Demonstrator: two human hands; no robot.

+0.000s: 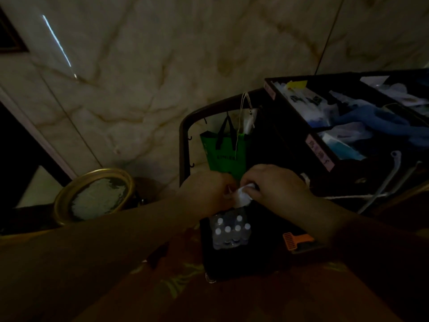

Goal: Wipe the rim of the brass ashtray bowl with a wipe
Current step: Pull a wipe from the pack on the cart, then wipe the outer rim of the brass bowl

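Both hands are holding a white wipe, well apart from the brass ashtray.

The brass ashtray bowl [94, 196] is standing low at the left by the marble wall [139, 66], its rim untouched. The wipe [242, 195] is sitting between the left hand [206, 194] and the right hand [278, 189]; each grip is pinching it. Below the hands a pack of bottles [231, 231] is lying on a dark cart [290, 135], and a green bag [226, 151] is hanging from it.

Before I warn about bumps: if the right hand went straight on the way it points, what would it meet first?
The right hand points left; first the white wipe it pinches, then the left hand right behind it.
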